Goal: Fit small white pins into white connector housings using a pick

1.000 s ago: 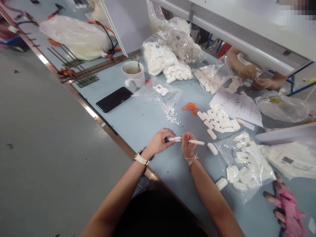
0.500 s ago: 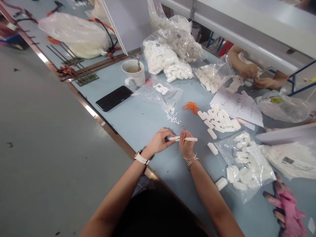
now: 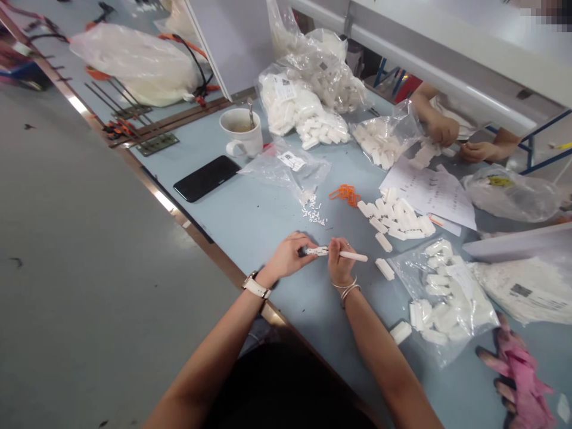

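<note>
My left hand (image 3: 292,253) is closed around one end of a small white plastic piece (image 3: 316,251) with a row of dark marks along it. Beside it, my right hand (image 3: 340,260) grips a slim white-handled tool (image 3: 355,256), its thin dark end pointing at the piece. What kind of tool it is I cannot make out. Just beyond my hands lie a scatter of tiny white parts (image 3: 314,213) and several orange plastic parts (image 3: 345,194). Off to the right is a heap of white plastic pieces (image 3: 397,215).
A phone (image 3: 206,179) and a mug with a spoon (image 3: 241,134) stand at the left. Filled bags (image 3: 292,104) are piled at the back; an open bag (image 3: 447,298) and pink gloves (image 3: 521,375) lie right. Across the table are another person's hands (image 3: 447,131).
My right hand has shifted slightly right with the tool, away from the white piece. My left hand stays in place. The other person's hands have moved a little.
</note>
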Tool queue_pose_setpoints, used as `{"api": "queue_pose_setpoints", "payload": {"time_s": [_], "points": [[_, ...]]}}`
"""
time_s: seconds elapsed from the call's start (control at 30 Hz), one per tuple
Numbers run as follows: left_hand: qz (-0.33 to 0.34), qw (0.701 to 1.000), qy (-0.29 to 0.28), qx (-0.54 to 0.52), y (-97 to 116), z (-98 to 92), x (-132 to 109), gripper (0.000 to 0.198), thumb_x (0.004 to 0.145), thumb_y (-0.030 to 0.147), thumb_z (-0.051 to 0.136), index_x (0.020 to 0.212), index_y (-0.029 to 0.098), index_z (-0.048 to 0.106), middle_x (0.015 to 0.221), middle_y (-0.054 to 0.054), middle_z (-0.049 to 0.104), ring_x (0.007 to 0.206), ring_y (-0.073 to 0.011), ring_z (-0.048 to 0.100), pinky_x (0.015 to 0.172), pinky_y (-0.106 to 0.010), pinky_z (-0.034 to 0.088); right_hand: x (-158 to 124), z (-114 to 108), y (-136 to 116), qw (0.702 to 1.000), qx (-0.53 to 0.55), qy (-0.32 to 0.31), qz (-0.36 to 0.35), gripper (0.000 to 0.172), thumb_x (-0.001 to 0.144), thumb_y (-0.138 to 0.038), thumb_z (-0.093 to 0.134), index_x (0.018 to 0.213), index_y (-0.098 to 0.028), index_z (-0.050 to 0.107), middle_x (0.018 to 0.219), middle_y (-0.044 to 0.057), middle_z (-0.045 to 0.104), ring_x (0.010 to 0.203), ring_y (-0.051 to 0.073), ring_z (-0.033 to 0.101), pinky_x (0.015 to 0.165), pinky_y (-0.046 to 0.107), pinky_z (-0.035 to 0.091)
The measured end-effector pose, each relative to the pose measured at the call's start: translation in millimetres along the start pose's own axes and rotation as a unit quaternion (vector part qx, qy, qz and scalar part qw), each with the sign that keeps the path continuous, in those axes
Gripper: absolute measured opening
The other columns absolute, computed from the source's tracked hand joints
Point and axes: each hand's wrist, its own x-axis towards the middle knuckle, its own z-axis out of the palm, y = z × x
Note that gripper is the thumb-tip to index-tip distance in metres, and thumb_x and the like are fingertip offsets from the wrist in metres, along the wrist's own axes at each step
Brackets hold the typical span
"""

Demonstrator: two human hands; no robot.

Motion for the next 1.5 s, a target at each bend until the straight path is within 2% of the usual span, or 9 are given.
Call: {"api": "queue_pose_setpoints", "payload": {"time_s": [0.13,0.37,0.43,0.63,0.9,1.07,1.33,1.5], "points": [[0.001,1.0,-0.001,-0.001,-0.9,0.2,0.1,0.011,0.078,0.028,0.069,0.084,0.018,0.066,0.08,-0.005,0.066,0.077,-0.018,0.057,0.073,-0.032,0.047,2.8,-0.6,-1.2,1.0,-0.022,-0.01,-0.019,0.047,0.099,-0.036,0.032,0.059,-0.02,0.049,0.052,0.001,0.052,0.047,0.012,0.046,0.051,0.025,0.037],[-0.001,1.0,-0.002,-0.003,-2.7,1.3,0.1,0.013,0.079,0.031,0.068,0.083,0.019,0.066,0.079,-0.005,0.066,0.078,-0.0185,0.058,0.075,-0.033,0.047,8.2,-2.1,-5.9,0.994,-0.055,-0.034,-0.092,0.045,0.098,-0.033,0.037,0.057,-0.019,0.047,0.051,-0.001,0.049,0.047,0.011,0.044,0.051,0.024,0.032],[-0.001,1.0,0.0,-0.003,-2.5,0.9,0.1,0.013,0.079,0.031,0.068,0.082,0.019,0.066,0.079,-0.005,0.066,0.078,-0.0185,0.058,0.074,-0.033,0.047,6.7,-1.8,-5.1,0.994,-0.049,-0.04,-0.087,0.045,0.098,-0.034,0.037,0.057,-0.019,0.047,0.051,0.0,0.05,0.048,0.011,0.044,0.051,0.024,0.033],[-0.005,1.0,-0.003,0.001,-0.5,-0.3,0.0,0.012,0.079,0.03,0.068,0.084,0.019,0.066,0.08,-0.005,0.066,0.075,-0.0176,0.058,0.072,-0.032,0.047,-0.1,-2.0,-0.5,1.0,0.008,0.004,-0.013,0.046,0.098,-0.039,0.033,0.06,-0.019,0.052,0.054,0.001,0.053,0.05,0.012,0.048,0.053,0.024,0.038],[0.004,1.0,-0.002,0.003,-1.2,0.3,1.1,0.011,0.077,0.026,0.07,0.083,0.018,0.067,0.081,-0.005,0.067,0.077,-0.0181,0.058,0.073,-0.032,0.047,3.2,-1.7,-2.5,0.999,0.029,0.002,-0.031,0.045,0.097,-0.04,0.037,0.06,-0.019,0.051,0.053,0.001,0.053,0.049,0.011,0.048,0.051,0.024,0.039],[0.002,1.0,-0.008,0.0,-0.3,-0.7,0.9,0.01,0.078,0.028,0.069,0.082,0.018,0.066,0.081,-0.005,0.067,0.078,-0.0178,0.058,0.074,-0.033,0.047,3.4,-1.5,-1.6,0.999,0.025,-0.019,-0.017,0.045,0.097,-0.04,0.035,0.06,-0.02,0.051,0.052,0.0,0.051,0.048,0.012,0.046,0.05,0.025,0.038],[-0.004,1.0,-0.006,-0.004,-1.5,-0.5,0.2,0.011,0.078,0.028,0.069,0.082,0.019,0.066,0.079,-0.005,0.066,0.077,-0.0182,0.058,0.073,-0.033,0.047,7.6,-0.1,-4.6,0.998,-0.001,-0.032,-0.063,0.047,0.098,-0.039,0.034,0.058,-0.02,0.05,0.05,-0.001,0.049,0.046,0.01,0.042,0.049,0.023,0.034],[-0.005,1.0,-0.008,-0.004,-1.4,-0.1,0.3,0.011,0.078,0.028,0.069,0.083,0.019,0.066,0.081,-0.005,0.066,0.078,-0.018,0.059,0.074,-0.033,0.047,3.8,0.2,-4.0,0.999,0.011,0.011,-0.037,0.046,0.097,-0.039,0.034,0.06,-0.019,0.051,0.052,0.0,0.052,0.048,0.011,0.047,0.051,0.023,0.037]]}}
